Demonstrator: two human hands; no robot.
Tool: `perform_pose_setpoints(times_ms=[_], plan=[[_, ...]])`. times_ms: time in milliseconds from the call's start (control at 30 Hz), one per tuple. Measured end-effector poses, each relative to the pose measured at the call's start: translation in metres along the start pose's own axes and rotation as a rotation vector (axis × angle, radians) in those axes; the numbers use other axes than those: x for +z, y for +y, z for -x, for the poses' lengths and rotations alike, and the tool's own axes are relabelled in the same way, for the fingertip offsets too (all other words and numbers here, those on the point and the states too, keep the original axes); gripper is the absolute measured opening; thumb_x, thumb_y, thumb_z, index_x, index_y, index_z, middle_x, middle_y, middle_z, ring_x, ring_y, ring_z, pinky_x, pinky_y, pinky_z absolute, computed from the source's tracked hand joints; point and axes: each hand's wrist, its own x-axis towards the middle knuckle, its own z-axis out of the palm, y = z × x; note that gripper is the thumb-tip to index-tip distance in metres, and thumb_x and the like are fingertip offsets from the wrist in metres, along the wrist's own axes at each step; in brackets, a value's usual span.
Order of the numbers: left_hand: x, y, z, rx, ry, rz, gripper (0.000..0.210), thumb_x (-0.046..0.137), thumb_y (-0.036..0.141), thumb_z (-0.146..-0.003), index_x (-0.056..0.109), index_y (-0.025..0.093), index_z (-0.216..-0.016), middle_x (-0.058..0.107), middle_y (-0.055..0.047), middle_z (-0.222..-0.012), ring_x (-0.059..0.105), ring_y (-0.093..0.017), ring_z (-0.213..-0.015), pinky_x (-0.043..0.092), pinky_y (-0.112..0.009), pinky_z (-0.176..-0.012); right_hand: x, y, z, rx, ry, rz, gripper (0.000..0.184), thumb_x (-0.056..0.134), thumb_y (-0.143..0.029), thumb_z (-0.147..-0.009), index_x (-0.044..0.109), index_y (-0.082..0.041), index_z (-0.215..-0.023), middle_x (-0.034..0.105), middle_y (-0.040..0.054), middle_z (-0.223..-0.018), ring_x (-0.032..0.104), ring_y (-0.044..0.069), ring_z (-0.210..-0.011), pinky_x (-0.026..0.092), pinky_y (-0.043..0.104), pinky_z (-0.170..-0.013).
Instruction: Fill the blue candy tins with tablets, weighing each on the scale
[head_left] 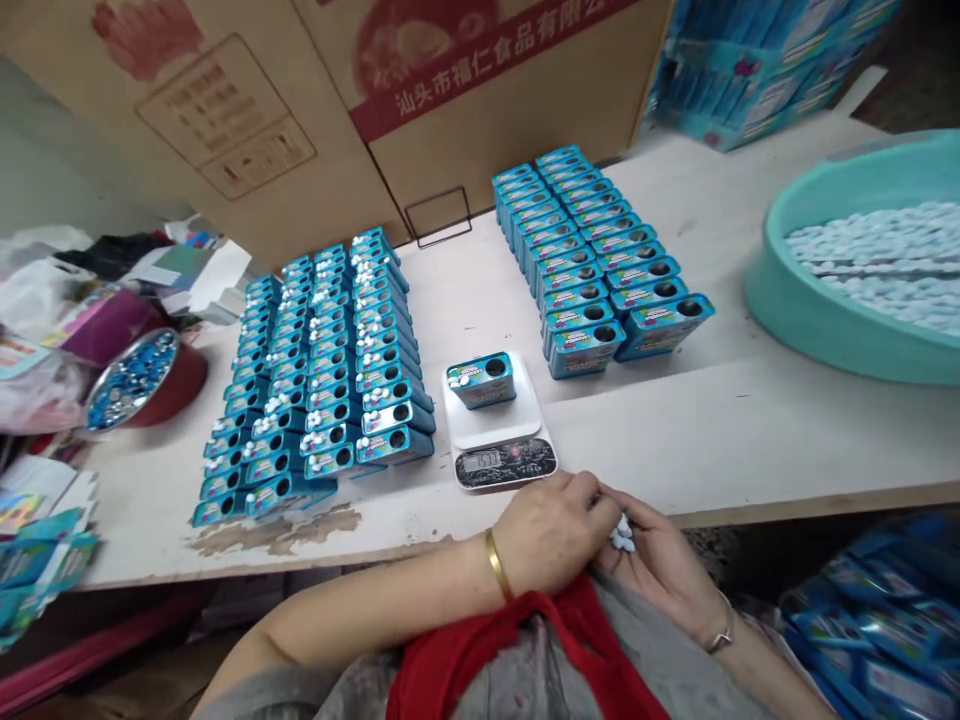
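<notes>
Head view: small, rounded, pale-blue tablets (622, 536) in your half-closed, cupped right hand (664, 570).
Your left hand (559, 530) curls over them, its hold hidden. Tablets look light, hard, slippery: best pinched singly. On the white plastic scale (495, 430), the blue rectangular container (484, 393) stands upright, likely light and stiff; grip its broad sides. Its top's long axis runs left-right, round hole (496, 368) rightward.

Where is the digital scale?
In the head view, the digital scale sits near centre, right of the larger block of blue tins, beyond the left hand.
</notes>
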Motion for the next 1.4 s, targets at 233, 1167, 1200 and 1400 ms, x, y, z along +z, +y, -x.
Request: perform_pose_setpoints(times_ms=[233, 1167, 1200, 1400], plan=[[-0.003, -0.006, 0.001, -0.074, -0.034, 0.02, 0.007, 0.045, 0.02, -0.089, 0.05, 0.016, -0.092, 0.052, -0.006, -0.087, 0.053, -0.019, -0.074, 0.046, -0.028, -0.054, -0.004, 0.004, -0.004, 0.014, -0.015, 0.055, 0.017, 0.049, -0.007, -0.081, 0.065, -0.009, -0.077, 0.07, 0.0057, -0.068, 0.068, 0.016, -0.072, 0.058, 0.027, -0.069], [-0.04, -0.142, 0.026, -0.479, 0.277, 0.118, 0.031, 0.055, 0.031, -0.083, 0.05, 0.017, -0.11, 0.062, -0.006, -0.105, 0.054, -0.02, -0.093, 0.036, -0.034, -0.078, 0.09, 0.01, -0.061, -0.093, -0.208, 0.219, 0.018, 0.049, -0.014, -0.085, 0.063, -0.005, -0.089, 0.071, 0.0158, -0.083, 0.069, 0.02, -0.082, 0.055, 0.033, -0.082], [-0.041, -0.139, 0.025, -0.432, 0.282, 0.074, 0.029, 0.056, 0.031, -0.082, 0.052, 0.017, -0.108, 0.063, -0.006, -0.102, 0.054, -0.02, -0.091, 0.035, -0.034, -0.077, 0.093, 0.01, -0.063, -0.116, -0.212, 0.192, 0.018, 0.048, -0.013, -0.085, 0.063, -0.006, -0.09, 0.072, 0.0143, -0.082, 0.069, 0.019, -0.079, 0.056, 0.033, -0.08], [-0.043, -0.12, 0.028, -0.025, 0.45, -0.328, 0.021, 0.052, 0.016, -0.085, 0.055, 0.024, -0.104, 0.067, -0.002, -0.097, 0.054, -0.019, -0.089, 0.031, -0.036, -0.078, 0.098, 0.01, -0.057, -0.173, -0.238, 0.093, 0.028, 0.039, -0.012, -0.086, 0.063, -0.01, -0.101, 0.073, 0.0084, -0.08, 0.067, 0.016, -0.069, 0.057, 0.029, -0.065]])
